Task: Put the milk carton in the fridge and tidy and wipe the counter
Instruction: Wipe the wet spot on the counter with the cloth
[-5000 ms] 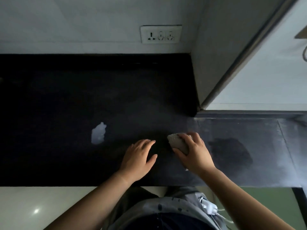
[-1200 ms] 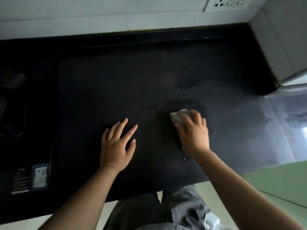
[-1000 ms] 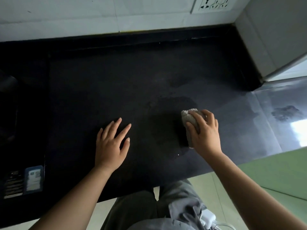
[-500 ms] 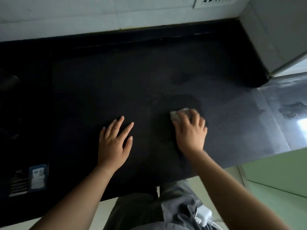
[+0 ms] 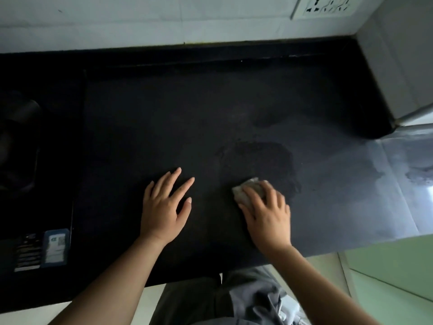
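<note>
Counter (image 5: 164, 113), black, dim light. Left hand (image 5: 164, 207): flat on the counter near its front edge, fingers straight and spread, holding nothing. Right hand (image 5: 267, 216): just right of the left, fingers curved over a pale wadded cloth (image 5: 243, 190) and pressing it to the counter. Damp patch (image 5: 260, 158): directly behind the cloth. Wall socket (image 5: 325, 5): above the back right corner. Blue label (image 5: 56, 245): front left corner.

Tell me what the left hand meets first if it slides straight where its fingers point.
Nothing near: from the left hand the line crosses bare counter, passes left of the wet patch, and probably first meets the back ledge below the wall.
</note>
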Demonstrator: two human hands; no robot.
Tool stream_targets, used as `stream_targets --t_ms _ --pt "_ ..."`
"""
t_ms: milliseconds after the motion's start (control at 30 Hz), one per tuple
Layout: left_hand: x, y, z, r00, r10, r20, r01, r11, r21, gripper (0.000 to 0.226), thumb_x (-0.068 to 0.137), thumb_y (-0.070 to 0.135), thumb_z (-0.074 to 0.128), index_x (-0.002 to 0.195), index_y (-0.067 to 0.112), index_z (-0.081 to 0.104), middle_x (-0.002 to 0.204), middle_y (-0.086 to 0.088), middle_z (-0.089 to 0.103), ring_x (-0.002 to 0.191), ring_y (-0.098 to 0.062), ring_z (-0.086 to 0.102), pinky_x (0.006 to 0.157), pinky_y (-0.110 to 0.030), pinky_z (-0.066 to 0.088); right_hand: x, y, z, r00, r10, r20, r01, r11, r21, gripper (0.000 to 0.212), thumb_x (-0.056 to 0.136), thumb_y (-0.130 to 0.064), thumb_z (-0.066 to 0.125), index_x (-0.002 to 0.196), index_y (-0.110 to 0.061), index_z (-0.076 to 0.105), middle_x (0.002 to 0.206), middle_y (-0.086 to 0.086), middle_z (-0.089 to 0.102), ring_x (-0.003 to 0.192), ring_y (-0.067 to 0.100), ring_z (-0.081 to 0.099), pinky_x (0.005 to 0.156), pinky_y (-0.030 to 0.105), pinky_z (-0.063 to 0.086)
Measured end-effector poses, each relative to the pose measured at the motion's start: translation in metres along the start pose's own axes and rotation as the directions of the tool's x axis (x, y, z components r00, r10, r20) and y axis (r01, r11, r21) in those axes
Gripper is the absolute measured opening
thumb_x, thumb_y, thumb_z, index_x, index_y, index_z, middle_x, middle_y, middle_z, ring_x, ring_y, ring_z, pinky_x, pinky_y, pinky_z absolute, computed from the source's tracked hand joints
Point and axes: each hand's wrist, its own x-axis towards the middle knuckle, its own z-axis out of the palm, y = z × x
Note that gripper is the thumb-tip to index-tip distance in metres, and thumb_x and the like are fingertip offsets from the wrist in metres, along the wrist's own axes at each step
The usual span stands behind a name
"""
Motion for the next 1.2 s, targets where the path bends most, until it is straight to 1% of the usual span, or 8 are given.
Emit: stream_targets --t_ms 200,367,467,567,733,900,1067,1200 --pt "0.000 0.003 -0.003 0.997 -0.022 0.069 0.021 1.000 0.015 0.046 0.090 0.042 0.039 0.135 0.035 0.045 0.151 0.000 0.033 0.139 -0.021 0.029 0.109 -0.051 0.024 0.087 0.006 -0.007 0.955 0.298 -0.013 -0.295 0.951 0.097 0.039 0.093 -0.045 0.042 0.127 -0.029 0.048 0.144 0.010 0.030 0.120 0.037 0.034 0.091 0.050 0.034" --pt "-0.024 0.015 -0.015 0.981 -0.164 0.107 0.159 0.986 0.058 0.051 0.089 0.049 0.032 0.136 0.033 0.042 0.153 -0.002 0.029 0.141 -0.023 0.026 0.108 -0.050 0.029 0.090 -0.042 0.003 0.996 -0.002 0.085 -0.004 0.997 0.071 0.041 0.092 -0.047 0.040 0.130 -0.030 0.043 0.145 0.010 0.028 0.119 0.035 0.034 0.091 0.050 0.036" --pt "-0.052 0.024 -0.011 0.962 -0.261 0.075 0.259 0.965 0.032 0.051 0.089 0.049 0.034 0.137 0.033 0.042 0.153 -0.002 0.028 0.141 -0.023 0.025 0.108 -0.052 0.030 0.054 -0.050 0.003 0.960 -0.225 0.165 0.218 0.974 0.059 0.041 0.091 -0.047 0.040 0.128 -0.030 0.046 0.141 0.011 0.036 0.114 0.035 0.042 0.083 0.049 0.043" --pt "-0.070 0.033 0.002 0.945 -0.326 0.031 0.326 0.945 -0.005 0.049 0.090 0.045 0.037 0.138 0.034 0.039 0.154 -0.002 0.025 0.142 -0.021 0.020 0.109 -0.052 0.026 0.020 -0.026 -0.001 0.919 -0.345 0.193 0.350 0.937 0.008 0.043 0.087 -0.051 0.037 0.123 -0.031 0.052 0.133 0.009 0.048 0.106 0.033 0.053 0.074 0.045 0.049" --pt "-0.072 0.041 0.013 0.920 -0.389 -0.045 0.389 0.921 0.013 0.048 0.090 0.041 0.038 0.138 0.036 0.038 0.154 0.001 0.026 0.143 -0.017 0.017 0.112 -0.047 0.017 0.036 0.008 -0.007 0.967 -0.224 0.124 0.221 0.975 0.035 0.046 0.085 -0.051 0.040 0.120 -0.027 0.056 0.131 0.013 0.049 0.106 0.039 0.049 0.078 0.051 0.046" --pt "-0.071 0.040 0.014 0.918 -0.393 -0.050 0.395 0.916 0.072 0.047 0.090 0.043 0.035 0.137 0.036 0.037 0.153 -0.001 0.028 0.142 -0.018 0.018 0.113 -0.046 0.017 0.087 -0.020 0.001 0.987 -0.132 0.095 0.126 0.990 0.069 0.041 0.091 -0.043 0.046 0.126 -0.024 0.050 0.142 0.013 0.034 0.117 0.039 0.036 0.089 0.054 0.037" --pt "-0.071 0.041 0.013 0.917 -0.395 -0.056 0.399 0.915 0.067 0.047 0.089 0.043 0.037 0.135 0.035 0.041 0.153 0.000 0.029 0.141 -0.018 0.021 0.113 -0.046 0.020 0.075 -0.056 0.009 0.880 -0.442 0.172 0.443 0.896 0.039 0.041 0.089 -0.043 0.048 0.125 -0.025 0.050 0.134 0.015 0.044 0.108 0.039 0.046 0.078 0.052 0.045" --pt "-0.069 0.043 0.011 0.909 -0.414 -0.053 0.416 0.908 0.053 0.047 0.089 0.043 0.037 0.136 0.037 0.040 0.153 0.001 0.028 0.142 -0.016 0.019 0.114 -0.045 0.016 0.047 -0.028 0.003 0.845 -0.507 0.171 0.512 0.859 0.016 0.041 0.087 -0.048 0.041 0.120 -0.027 0.055 0.122 0.013 0.054 0.100 0.034 0.055 0.070 0.045 0.050"
